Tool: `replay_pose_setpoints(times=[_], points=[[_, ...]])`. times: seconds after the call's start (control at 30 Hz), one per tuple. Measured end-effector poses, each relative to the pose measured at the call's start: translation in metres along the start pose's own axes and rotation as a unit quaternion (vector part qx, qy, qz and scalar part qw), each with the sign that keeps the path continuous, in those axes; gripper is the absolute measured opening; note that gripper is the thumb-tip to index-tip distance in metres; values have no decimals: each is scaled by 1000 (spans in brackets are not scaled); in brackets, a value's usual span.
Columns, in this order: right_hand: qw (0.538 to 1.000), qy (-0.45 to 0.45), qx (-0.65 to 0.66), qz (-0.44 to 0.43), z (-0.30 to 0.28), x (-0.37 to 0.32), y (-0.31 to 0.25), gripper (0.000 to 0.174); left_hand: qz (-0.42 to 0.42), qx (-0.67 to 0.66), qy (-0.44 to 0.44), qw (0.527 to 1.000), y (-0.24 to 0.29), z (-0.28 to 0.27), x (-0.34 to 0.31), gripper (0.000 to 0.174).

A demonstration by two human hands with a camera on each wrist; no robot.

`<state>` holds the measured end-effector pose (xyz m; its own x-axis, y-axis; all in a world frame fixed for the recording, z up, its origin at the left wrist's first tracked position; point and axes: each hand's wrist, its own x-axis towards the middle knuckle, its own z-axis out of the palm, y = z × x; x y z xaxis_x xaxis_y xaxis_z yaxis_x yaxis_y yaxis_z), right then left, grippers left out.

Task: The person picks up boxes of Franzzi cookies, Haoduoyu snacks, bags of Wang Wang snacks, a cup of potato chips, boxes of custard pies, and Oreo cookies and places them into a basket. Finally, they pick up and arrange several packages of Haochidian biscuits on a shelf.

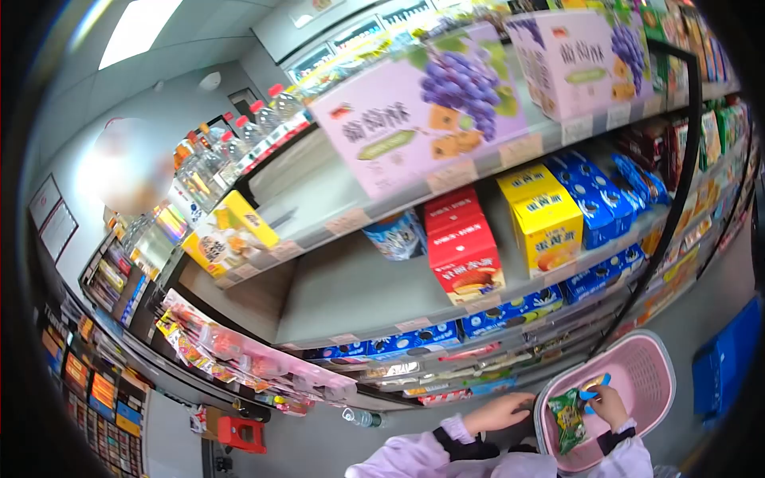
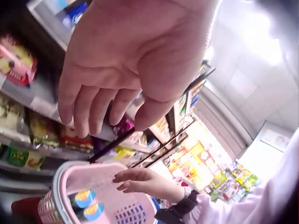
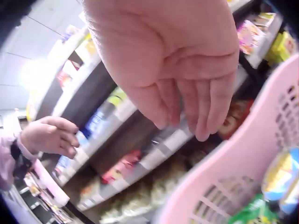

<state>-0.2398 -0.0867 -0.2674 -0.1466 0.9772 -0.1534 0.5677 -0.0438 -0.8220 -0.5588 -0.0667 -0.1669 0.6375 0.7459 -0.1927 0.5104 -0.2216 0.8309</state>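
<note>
A pink shopping basket (image 1: 665,398) with perforated sides stands low at the front right of the head view. Inside it lie a green snack packet (image 1: 566,424) and two round blue-and-yellow-topped items (image 2: 93,211), side by side in the left wrist view. My right hand (image 1: 610,406) is over the basket, close above these items; in the right wrist view its fingers are loosely bent with nothing between them. My left hand (image 1: 500,412) hovers at the basket's left rim, fingers relaxed and holding nothing.
Shop shelves rise in front, with purple grape-pictured boxes (image 1: 430,111), a red box (image 1: 462,247), a yellow box (image 1: 543,223) and blue packs (image 1: 590,199). A black shelf post (image 1: 689,135) stands right. A blue bin-like object (image 1: 725,358) and a clear bottle (image 1: 362,417) are on the floor.
</note>
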Motion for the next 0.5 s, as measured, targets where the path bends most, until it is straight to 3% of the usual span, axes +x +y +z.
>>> replay_pose_setpoints(times=[0.1,0.17,0.23,0.3,0.37,0.43,0.5], points=[[995,-27,40,-90,-21,-3,-114,29,52,-10,79,996,32,-65,-36,42],[977,-23,7,-210,-31,-3,-184,28,81,-80,131,985,63,-109,-61,38],[971,-39,70,-227,-36,-7,-261,27,113,-85,183,973,85,-150,-84,37],[942,-81,80,-315,-28,4,-306,31,69,-98,236,964,113,-190,-110,34],[917,-124,147,-351,-12,12,-352,35,141,-130,326,926,97,-222,-109,41],[888,-65,90,-446,10,31,-386,41,158,-70,373,912,85,-264,-101,46],[882,-4,61,-467,32,53,-414,48,83,97,440,889,87,-304,-95,51]])
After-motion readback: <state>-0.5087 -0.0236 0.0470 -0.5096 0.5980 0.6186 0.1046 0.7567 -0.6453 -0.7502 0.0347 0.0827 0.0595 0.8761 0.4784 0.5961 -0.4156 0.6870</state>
